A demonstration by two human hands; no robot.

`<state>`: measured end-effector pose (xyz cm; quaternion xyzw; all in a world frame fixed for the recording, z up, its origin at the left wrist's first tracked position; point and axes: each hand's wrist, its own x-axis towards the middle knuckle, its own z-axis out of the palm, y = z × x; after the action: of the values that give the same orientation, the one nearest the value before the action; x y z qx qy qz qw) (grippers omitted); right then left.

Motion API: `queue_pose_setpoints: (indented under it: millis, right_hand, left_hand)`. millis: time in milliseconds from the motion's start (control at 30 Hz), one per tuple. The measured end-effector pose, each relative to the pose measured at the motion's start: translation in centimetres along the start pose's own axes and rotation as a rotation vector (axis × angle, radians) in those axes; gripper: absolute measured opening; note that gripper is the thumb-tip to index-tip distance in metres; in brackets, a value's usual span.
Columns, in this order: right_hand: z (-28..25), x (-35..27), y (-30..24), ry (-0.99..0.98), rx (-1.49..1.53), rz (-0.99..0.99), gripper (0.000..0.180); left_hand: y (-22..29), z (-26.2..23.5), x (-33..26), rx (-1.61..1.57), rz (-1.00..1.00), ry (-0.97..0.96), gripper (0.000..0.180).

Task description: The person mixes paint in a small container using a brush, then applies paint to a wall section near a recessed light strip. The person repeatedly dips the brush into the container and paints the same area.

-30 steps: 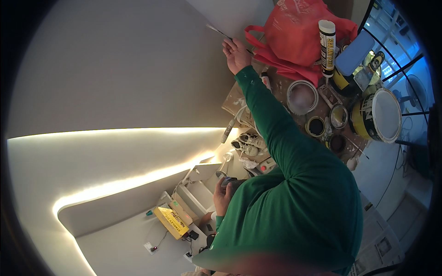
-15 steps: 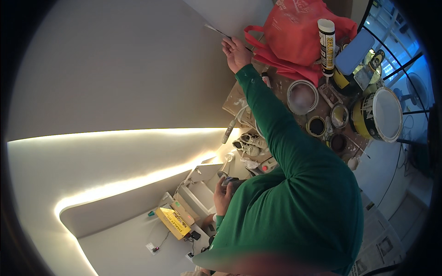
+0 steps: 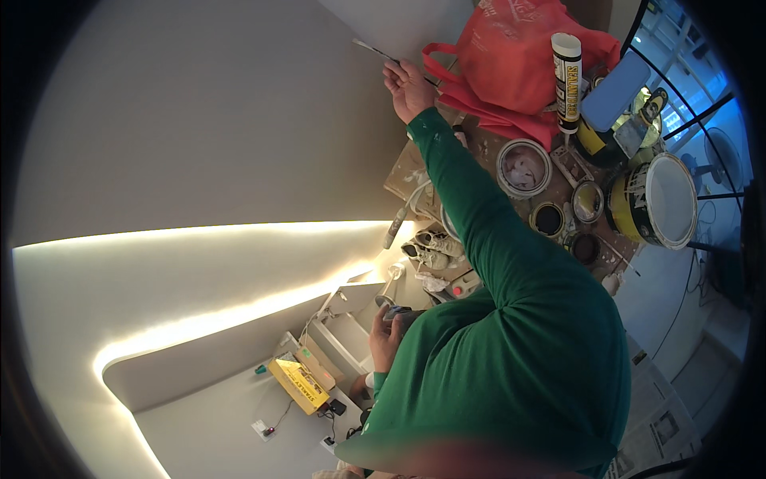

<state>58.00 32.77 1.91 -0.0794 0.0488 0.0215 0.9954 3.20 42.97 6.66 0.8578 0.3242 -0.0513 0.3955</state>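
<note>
My right hand (image 3: 412, 89), at the end of a raised green sleeve, pinches a thin paintbrush (image 3: 375, 49). The brush's pale tip points up and left, close to the grey wall surface (image 3: 239, 112); whether it touches cannot be told. Lower down, at the left side of my body, my left hand (image 3: 384, 339) is curled around a dark object (image 3: 396, 313) that I cannot make out. Part of that object is hidden by the fingers and my shirt.
A paint-spotted table (image 3: 487, 156) holds a red bag (image 3: 511, 60), a sealant tube (image 3: 566, 84), an open paint tin (image 3: 524, 169) and a large bucket (image 3: 654, 199). Worn shoes (image 3: 431, 249) lie near a light strip (image 3: 239, 230). A yellow box (image 3: 299, 385) stands lower left.
My right hand and the paintbrush have shifted up very slightly, with the brush tip tilted a little. My left hand stays nearly where it was.
</note>
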Motion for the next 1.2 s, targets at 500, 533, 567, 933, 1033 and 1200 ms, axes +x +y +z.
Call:
queue_pose_setpoints:
  millis: [500,533,567,933,1033,1200]
  right_hand:
    - [0.8,0.5,-0.5,-0.010,-0.010,-0.007,0.022]
    - [0.8,0.7,-0.4,-0.005,-0.013,-0.004,0.022]
    - [0.6,0.7,-0.4,-0.006,-0.017,-0.007,0.022]
    - [-0.5,-0.1,0.1,0.025,0.035,0.011,0.023]
    - [-0.6,-0.4,0.3,0.047,0.009,0.010,0.022]
    - [-1.6,-1.6,0.1,0.118,0.032,0.023,0.019]
  left_hand:
    - [0.7,0.2,0.5,-0.010,-0.026,-0.016,0.048]
    - [0.6,0.3,0.6,-0.013,-0.014,-0.017,0.047]
    - [0.6,0.3,0.6,-0.001,-0.011,-0.016,0.047]
    - [0.2,0.5,0.8,0.013,-0.007,-0.012,0.047]
    - [0.1,0.6,0.8,-0.005,-0.014,-0.012,0.048]
    - [-0.6,0.6,0.8,0.027,-0.044,0.001,0.048]
